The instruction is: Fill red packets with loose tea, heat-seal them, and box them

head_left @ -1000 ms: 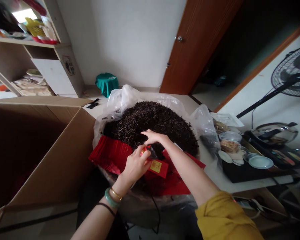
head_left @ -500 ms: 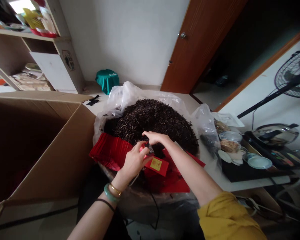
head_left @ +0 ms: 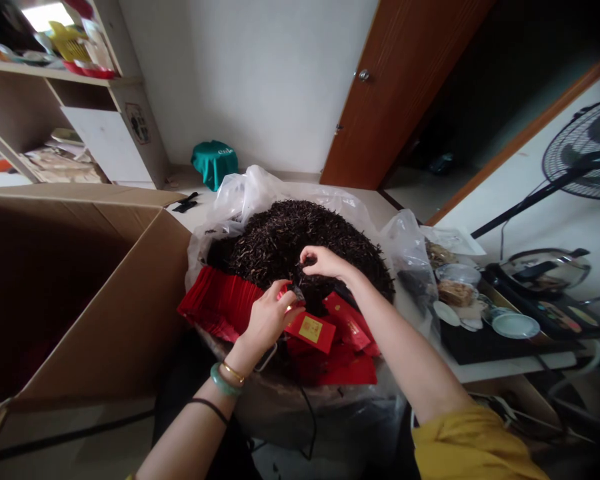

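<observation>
My left hand is closed around a small red packet, whose mouth faces the heap and looks dark inside. Just beyond it, my right hand hovers low over a big mound of dark dried tea leaves, fingers curled into a pinch. Whether any leaves are between those fingertips I cannot make out. Under my left thumb lies a red packet with a yellow label. Flat red packets lie loosely below my right forearm. A tight row of red packets stands left of my left hand.
Clear plastic sheeting surrounds the tea. An open cardboard box stands at the left. To the right, a side table carries a black tray, lidded bowls and a kettle. A fan stands behind.
My right hand has moved away from the packet's mouth, up and to the right over the tea. My left hand stays nearly in place, still holding the red packet.
</observation>
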`<state>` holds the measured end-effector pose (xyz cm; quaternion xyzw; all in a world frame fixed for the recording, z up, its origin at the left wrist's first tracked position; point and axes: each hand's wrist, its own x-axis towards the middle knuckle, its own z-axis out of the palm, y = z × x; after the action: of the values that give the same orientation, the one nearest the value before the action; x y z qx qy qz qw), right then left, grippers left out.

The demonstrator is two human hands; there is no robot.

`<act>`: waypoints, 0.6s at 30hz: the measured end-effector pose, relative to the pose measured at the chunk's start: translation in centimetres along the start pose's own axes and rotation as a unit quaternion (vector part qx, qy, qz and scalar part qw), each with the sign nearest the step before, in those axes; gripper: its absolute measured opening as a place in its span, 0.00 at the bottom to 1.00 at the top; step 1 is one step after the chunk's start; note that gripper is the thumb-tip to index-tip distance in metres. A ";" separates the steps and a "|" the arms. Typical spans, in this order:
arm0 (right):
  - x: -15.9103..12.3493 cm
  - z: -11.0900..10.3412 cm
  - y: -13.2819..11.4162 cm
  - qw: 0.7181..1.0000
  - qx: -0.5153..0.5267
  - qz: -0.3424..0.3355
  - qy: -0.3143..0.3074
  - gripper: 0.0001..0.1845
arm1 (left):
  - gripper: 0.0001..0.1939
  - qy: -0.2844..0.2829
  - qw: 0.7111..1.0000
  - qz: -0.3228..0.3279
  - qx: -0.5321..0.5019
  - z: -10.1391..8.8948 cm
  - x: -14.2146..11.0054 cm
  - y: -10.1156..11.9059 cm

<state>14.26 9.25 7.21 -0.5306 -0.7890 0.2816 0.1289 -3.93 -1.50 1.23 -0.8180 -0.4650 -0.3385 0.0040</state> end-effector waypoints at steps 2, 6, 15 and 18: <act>-1.3 -1.5 -1.1 0.998 0.055 -0.029 0.022 0.08 | 0.09 -0.002 1.000 -0.005 0.006 0.2 0.3 0.0; -3.9 -2.2 -4.0 0.964 0.245 -0.087 0.050 0.11 | 0.10 -0.005 1.000 -0.015 0.013 0.7 0.7 0.1; -5.5 1.2 -5.2 0.975 0.183 -0.070 0.106 0.09 | 0.11 -0.002 0.999 -0.036 0.007 1.3 0.8 0.2; -5.7 1.1 -4.8 0.983 0.146 -0.055 0.100 0.10 | 0.09 0.009 0.999 -0.043 -0.009 1.2 0.8 0.2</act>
<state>12.33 2.37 9.69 -0.4870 -0.7506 0.3322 0.2984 -2.83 -0.61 0.82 -0.7941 -0.4970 -0.3497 -0.0140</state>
